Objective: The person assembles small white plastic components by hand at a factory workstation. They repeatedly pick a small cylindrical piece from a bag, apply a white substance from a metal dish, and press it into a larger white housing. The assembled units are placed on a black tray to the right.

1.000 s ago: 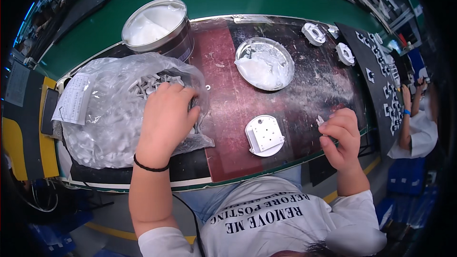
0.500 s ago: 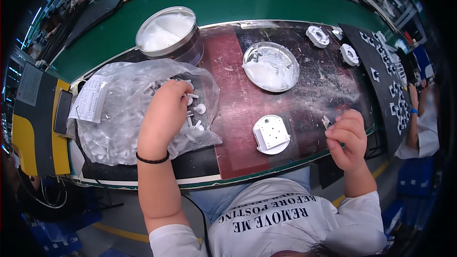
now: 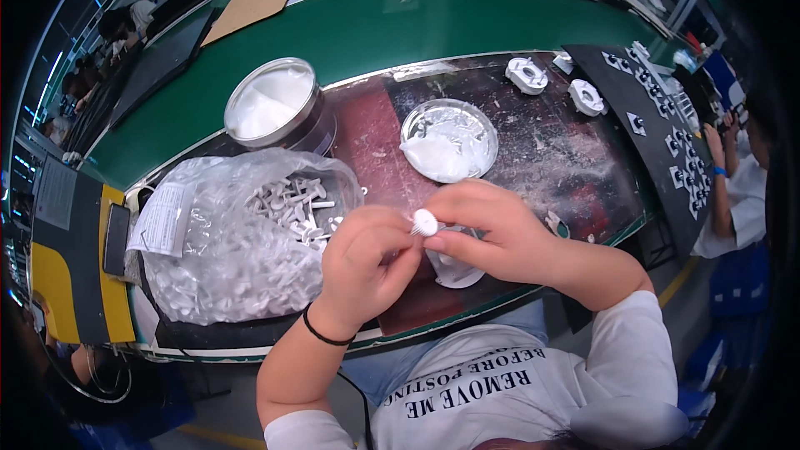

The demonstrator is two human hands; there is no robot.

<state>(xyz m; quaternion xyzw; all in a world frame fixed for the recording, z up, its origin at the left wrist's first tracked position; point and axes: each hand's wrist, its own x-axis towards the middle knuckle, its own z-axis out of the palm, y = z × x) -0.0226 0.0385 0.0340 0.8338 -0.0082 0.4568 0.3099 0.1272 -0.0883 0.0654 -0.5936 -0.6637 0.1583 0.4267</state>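
Note:
Above the bench, my left hand (image 3: pixel 367 262) and my right hand (image 3: pixel 500 229) meet with their fingers pinched on a small white plastic piece with a round disc head (image 3: pixel 426 222). The fingertips cover part of it. Beneath my right hand lies a round white housing (image 3: pixel 457 272), mostly hidden by the hand. Left of my left hand is a clear plastic bag (image 3: pixel 208 283), its mouth open toward the hands. Loose white stemmed pieces (image 3: pixel 292 204) lie in that mouth.
Behind the bag stands a metal tin (image 3: pixel 315 129) with white film in it. A round metal dish (image 3: pixel 490 137) holds white grease-like stuff. Two white ring-shaped parts (image 3: pixel 527 76) sit at the far right, beside a black board (image 3: pixel 617 79) of small parts. A co-worker's arm (image 3: pixel 723 200) is beyond.
My left hand has come out of the bag and moved right. My right hand has moved left to meet it, over the white housing. The white piece now shows between them.

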